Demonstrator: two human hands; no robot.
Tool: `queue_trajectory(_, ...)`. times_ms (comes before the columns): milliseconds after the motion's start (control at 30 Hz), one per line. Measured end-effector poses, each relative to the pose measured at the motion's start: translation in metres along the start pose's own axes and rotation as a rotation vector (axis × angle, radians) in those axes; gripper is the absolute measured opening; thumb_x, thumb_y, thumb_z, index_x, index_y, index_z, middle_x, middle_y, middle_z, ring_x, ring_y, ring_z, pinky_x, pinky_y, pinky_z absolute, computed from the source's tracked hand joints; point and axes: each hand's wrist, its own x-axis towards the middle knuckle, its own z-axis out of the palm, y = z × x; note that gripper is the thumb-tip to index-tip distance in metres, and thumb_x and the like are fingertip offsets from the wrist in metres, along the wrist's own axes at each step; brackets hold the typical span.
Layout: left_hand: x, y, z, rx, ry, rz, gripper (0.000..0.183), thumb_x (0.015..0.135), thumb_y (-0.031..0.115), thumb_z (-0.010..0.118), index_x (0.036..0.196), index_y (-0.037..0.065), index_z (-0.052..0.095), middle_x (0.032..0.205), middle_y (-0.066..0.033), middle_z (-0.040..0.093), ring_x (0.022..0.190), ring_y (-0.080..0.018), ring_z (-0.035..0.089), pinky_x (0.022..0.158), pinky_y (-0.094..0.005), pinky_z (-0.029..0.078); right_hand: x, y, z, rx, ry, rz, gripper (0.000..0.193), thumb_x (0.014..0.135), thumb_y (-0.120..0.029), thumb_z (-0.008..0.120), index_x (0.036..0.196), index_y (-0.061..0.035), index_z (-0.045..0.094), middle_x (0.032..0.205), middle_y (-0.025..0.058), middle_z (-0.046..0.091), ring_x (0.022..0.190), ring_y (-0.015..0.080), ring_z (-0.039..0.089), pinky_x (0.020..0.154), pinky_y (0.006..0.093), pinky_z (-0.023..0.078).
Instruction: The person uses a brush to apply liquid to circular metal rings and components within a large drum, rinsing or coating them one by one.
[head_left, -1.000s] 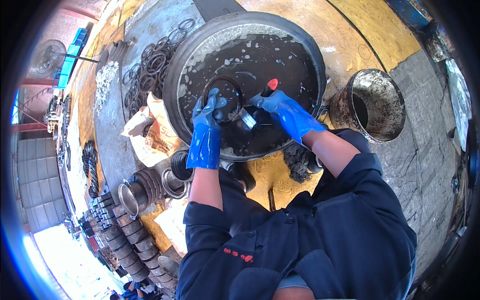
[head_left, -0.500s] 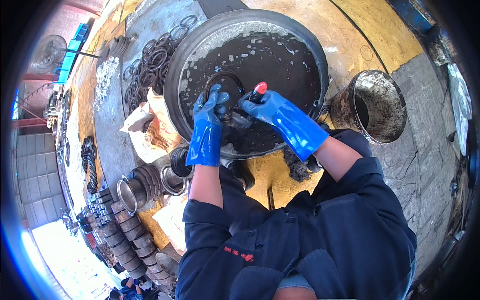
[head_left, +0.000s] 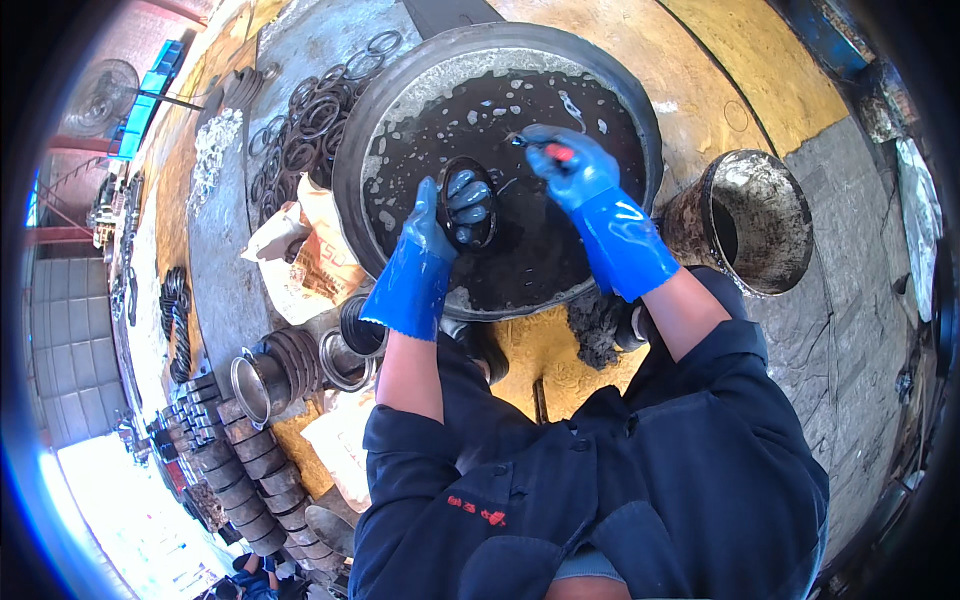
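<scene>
Both my hands wear blue rubber gloves and are over a wide round basin (head_left: 352,160) of dark liquid with pale froth. My left hand (head_left: 432,225) is closed on a dark, wet ring (head_left: 494,205), its fingers passing behind and showing through the opening. The ring is tilted up over the liquid. To its right and farther away, my right hand (head_left: 580,178) is wrapped round a tool with a red handle (head_left: 559,152). The fist hides most of the tool, and its working end cannot be made out. The tool and ring are apart.
Many black rings (head_left: 300,125) lie heaped left of the basin, beside a torn paper sack (head_left: 325,245). A grimy open bucket (head_left: 690,225) stands to the right. Metal sleeves (head_left: 262,385) and stacked cylinders (head_left: 265,470) are at the lower left.
My right hand has swung away from the ring, up and to the right, with the red-handled tool. My left hand has turned the ring and moved it slightly right and nearer me.
</scene>
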Motion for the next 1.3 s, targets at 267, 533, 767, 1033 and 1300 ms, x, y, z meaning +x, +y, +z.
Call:
queue_trajectory(267, -0.005, -0.021, 0.018, 1.179, -0.095, 0.749, 0.032, 0.093, 0.030, 0.056, 0.110, 0.004, 0.062, 0.087, -0.0149, 0.069, 0.079, -0.0254, 0.068, 0.068, -0.0389, 0.052, 0.020, -0.016, -0.029, 0.285, 0.020, 0.490, 0.024, 0.090, -0.018, 0.067, 0.110, -0.0038, 0.069, 0.097, 0.0048, 0.070, 0.085, 0.0105, 0.064, 0.080, 0.0266, 0.051)
queue_trajectory(533, -0.005, -0.023, 0.014, 2.046, 0.070, 0.626, 0.028, 0.087, 0.027, 0.059, 0.109, 0.010, 0.065, 0.089, -0.0163, 0.068, 0.084, -0.0364, 0.065, 0.075, -0.0466, 0.051, 0.029, -0.007, -0.031, 0.374, 0.045, 0.520, 0.026, 0.087, -0.019, 0.070, 0.107, -0.0035, 0.071, 0.094, 0.0045, 0.070, 0.084, 0.0113, 0.064, 0.078, 0.0271, 0.051)
queue_trajectory(767, -0.005, -0.025, 0.019, 2.060, 0.009, 0.577, 0.025, 0.083, 0.022, 0.062, 0.105, 0.011, 0.065, 0.085, -0.0152, 0.068, 0.082, -0.0354, 0.065, 0.072, -0.0461, 0.051, 0.033, -0.002, -0.032, 0.430, 0.053, 0.546, 0.024, 0.087, -0.018, 0.069, 0.106, -0.0040, 0.072, 0.095, 0.0044, 0.070, 0.084, 0.0110, 0.063, 0.078, 0.0268, 0.050)
queue_trajectory(1033, 0.001, -0.035, 0.035, 2.221, -0.107, 0.295, 0.024, 0.077, 0.019, 0.065, 0.100, 0.013, 0.065, 0.085, -0.0134, 0.067, 0.085, -0.0328, 0.066, 0.073, -0.0458, 0.052, 0.031, -0.026, -0.032, 0.546, -0.073, 0.419, 0.026, 0.089, -0.014, 0.069, 0.112, -0.0008, 0.068, 0.102, 0.0063, 0.070, 0.090, 0.0142, 0.066, 0.081, 0.0283, 0.054)
queue_trajectory(1300, -0.003, -0.067, 0.065, 1.965, 0.023, 0.154, 0.036, 0.089, 0.042, 0.056, 0.112, 0.016, 0.066, 0.107, -0.0128, 0.069, 0.102, -0.0318, 0.065, 0.085, -0.0389, 0.053, -0.005, -0.043, 0.014, -0.067, -0.374, -0.251, 0.021, 0.086, -0.015, 0.070, 0.107, -0.0115, 0.070, 0.102, 0.0077, 0.071, 0.090, 0.0185, 0.069, 0.080, 0.0303, 0.055)
